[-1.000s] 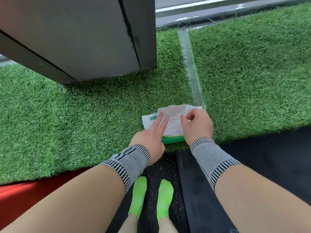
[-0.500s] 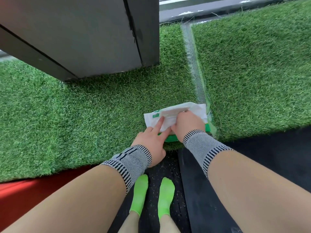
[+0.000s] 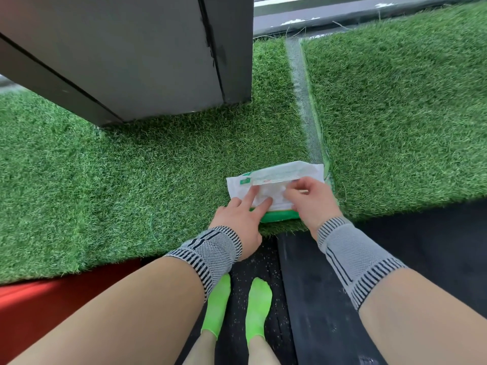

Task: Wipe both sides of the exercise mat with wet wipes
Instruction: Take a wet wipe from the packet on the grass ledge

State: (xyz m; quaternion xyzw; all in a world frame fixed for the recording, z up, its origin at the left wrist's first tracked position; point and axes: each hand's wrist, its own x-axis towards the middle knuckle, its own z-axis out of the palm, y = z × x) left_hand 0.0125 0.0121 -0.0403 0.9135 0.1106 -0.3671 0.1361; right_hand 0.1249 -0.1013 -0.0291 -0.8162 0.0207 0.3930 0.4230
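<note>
Pinching wipes pack flap, right hand (left hand steadying)

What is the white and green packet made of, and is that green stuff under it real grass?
The wipes packet looks like thin, soft plastic film: it is glossy and crinkles, and its flap bends up where the right hand pinches it. The grass looks fake, probably plastic turf: even bright blades laid in pieces, with a seam showing woven backing.
</note>
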